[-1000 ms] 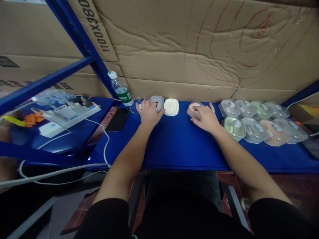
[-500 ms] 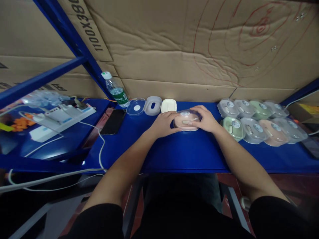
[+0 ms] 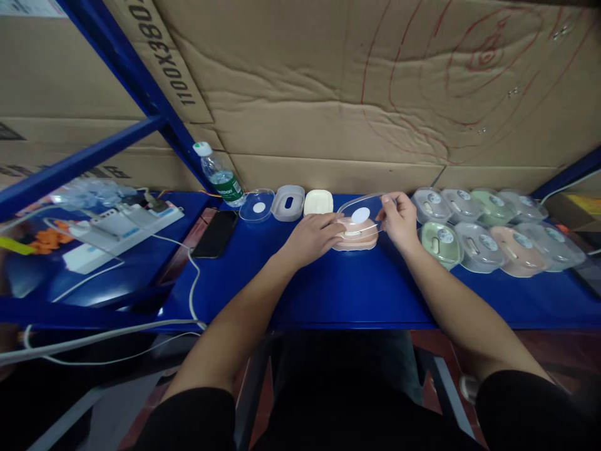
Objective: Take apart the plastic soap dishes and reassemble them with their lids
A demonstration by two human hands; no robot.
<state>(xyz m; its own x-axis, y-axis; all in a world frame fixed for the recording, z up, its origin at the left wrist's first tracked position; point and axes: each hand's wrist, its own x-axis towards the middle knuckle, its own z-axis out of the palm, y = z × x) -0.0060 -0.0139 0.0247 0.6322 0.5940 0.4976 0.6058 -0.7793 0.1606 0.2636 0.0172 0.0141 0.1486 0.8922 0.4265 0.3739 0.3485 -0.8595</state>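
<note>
A pink soap box [image 3: 359, 243] sits on the blue table in front of me, its slotted inner tray showing. My left hand [image 3: 313, 239] grips the box at its left side, fingers laid over the edge and the thumb mostly hidden. Pinched in my right hand [image 3: 398, 216] is a clear plastic lid [image 3: 375, 205] with a white oval sticker; its right side is tilted up above the box. Just behind my left hand lies a cream rounded-square piece [image 3: 318, 202], beside a grey slotted tray [image 3: 288, 203] and another clear lid [image 3: 258, 207].
Several lidded soap boxes [image 3: 481, 246] in grey, green and pink stand in two rows at right. On the left are a water bottle [image 3: 227, 186], a black phone [image 3: 216, 234] and a white power strip [image 3: 124, 235] with cables. A cardboard wall [image 3: 291, 125] rises behind.
The clear lid has come off the pink box on its right side, lifted by my right hand. My left hand has stayed at the box's left side, its fingers now over the edge.
</note>
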